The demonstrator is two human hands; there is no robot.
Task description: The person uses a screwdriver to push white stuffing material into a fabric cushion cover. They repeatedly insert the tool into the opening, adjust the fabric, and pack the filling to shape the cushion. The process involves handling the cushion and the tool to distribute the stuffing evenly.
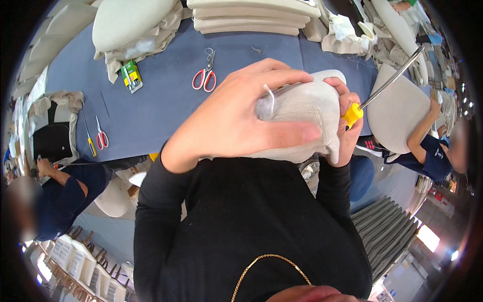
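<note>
Both left fingers (287,77) and right fingers (347,99) grip beige upholstery (307,108), the latter also a partly hidden tool (354,115).

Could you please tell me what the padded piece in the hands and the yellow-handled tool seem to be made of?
Padded piece: matte beige woven fabric, from its visible weave; the whitish fluff at its opening could be synthetic fibre or cotton.
Yellow-handled tool: handle probably smooth plastic, given its bright, even colour; shaft smooth metal, likely steel, from its silvery shine.
</note>
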